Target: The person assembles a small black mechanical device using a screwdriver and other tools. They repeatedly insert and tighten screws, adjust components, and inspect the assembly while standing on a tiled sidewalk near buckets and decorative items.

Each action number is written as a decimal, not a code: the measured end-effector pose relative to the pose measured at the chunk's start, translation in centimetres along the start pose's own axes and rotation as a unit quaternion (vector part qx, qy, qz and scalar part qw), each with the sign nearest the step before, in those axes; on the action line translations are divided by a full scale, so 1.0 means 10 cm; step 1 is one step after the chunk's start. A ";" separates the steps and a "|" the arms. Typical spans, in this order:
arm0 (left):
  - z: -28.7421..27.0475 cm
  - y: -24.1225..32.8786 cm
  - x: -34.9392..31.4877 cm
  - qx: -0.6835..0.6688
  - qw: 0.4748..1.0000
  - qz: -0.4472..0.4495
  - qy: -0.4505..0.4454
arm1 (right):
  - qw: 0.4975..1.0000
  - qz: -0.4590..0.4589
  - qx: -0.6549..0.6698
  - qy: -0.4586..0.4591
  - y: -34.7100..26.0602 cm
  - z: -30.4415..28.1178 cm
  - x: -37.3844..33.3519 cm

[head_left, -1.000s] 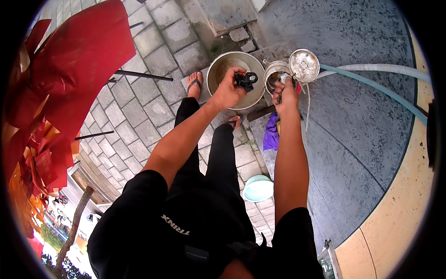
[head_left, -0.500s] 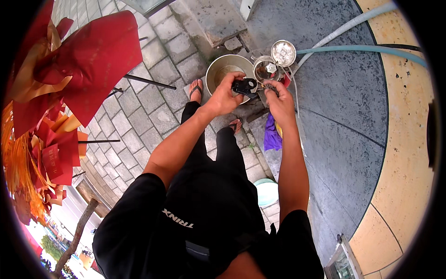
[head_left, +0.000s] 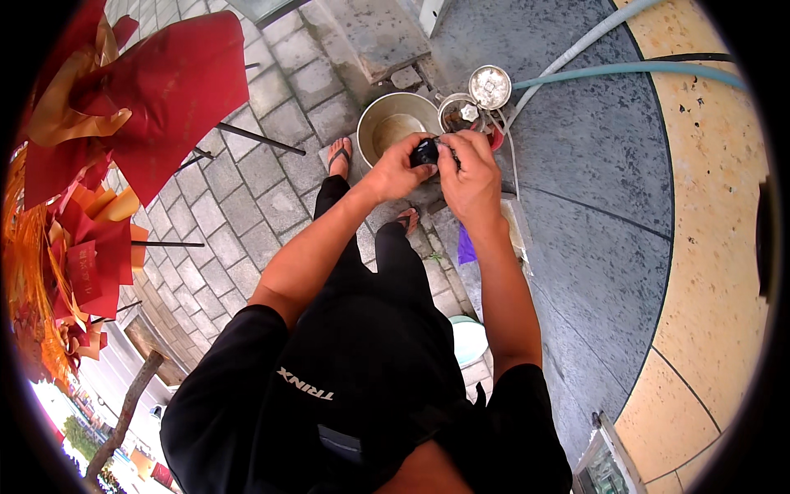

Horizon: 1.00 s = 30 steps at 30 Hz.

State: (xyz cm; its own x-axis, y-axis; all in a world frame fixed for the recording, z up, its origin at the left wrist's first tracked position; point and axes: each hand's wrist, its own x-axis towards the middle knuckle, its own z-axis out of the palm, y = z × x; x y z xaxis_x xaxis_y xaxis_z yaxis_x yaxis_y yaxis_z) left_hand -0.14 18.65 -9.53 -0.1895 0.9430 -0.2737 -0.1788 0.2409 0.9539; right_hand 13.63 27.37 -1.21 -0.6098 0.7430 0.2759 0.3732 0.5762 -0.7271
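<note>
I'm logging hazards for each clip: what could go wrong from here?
The black part, held in the left hand with the right hand up against it, might slip and drop into the metal basin. It could also land on the nearer sandaled foot, whose toes look exposed.

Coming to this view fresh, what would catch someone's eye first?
Probably the big red sheets at the upper left. Next comes the black part in the left hand, the right hand close against it, mid-picture. The teal hose crossing the upper right also stands out.
</note>
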 end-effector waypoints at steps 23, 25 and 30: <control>0.19 0.38 -0.08 0.040 0.998 0.048 -0.003 | 0.986 -0.056 -0.053 -0.147 0.06 -0.35 0.20; 0.18 0.31 -0.10 -0.027 1.000 -0.007 -0.003 | 0.978 -0.075 -0.099 -0.168 0.09 -0.40 0.24; 0.15 0.34 -0.05 -0.067 0.997 0.005 0.024 | 0.989 0.057 -0.026 -0.132 0.14 -0.52 0.24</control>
State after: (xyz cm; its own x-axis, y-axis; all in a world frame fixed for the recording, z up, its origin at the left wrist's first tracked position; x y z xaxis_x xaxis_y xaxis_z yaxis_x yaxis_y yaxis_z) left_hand 0.76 19.33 -5.95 -0.2371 0.9322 -0.2733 -0.3035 0.1962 0.9324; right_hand 16.34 31.73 1.75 -0.7208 0.6930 0.0154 0.4814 0.5165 -0.7081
